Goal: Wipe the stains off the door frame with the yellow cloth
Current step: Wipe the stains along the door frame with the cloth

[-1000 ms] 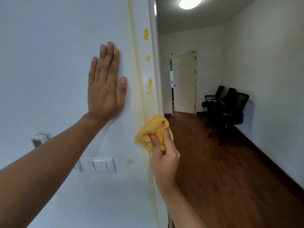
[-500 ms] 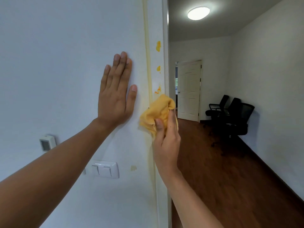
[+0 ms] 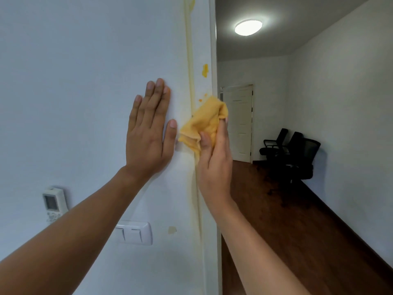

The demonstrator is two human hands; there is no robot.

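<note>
You are seeing two hands: the left hand (image 3: pixel 148 133) and the right hand (image 3: pixel 213 160). You are seeing one yellow cloth (image 3: pixel 204 124), one door frame (image 3: pixel 205 50), one large stain (image 3: pixel 205 70) with two small specks (image 3: pixel 203 97) below it, one switch plate (image 3: pixel 135 232), one remote (image 3: pixel 53 204), one ceiling light (image 3: pixel 248 27), one far door (image 3: pixel 240 122).

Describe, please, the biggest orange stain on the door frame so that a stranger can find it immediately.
Start at the white door frame, the vertical strip between wall and hallway. Go up from the yellow cloth in the right hand. The orange stain is a tall blob, bigger than the specks just above the cloth.
</note>
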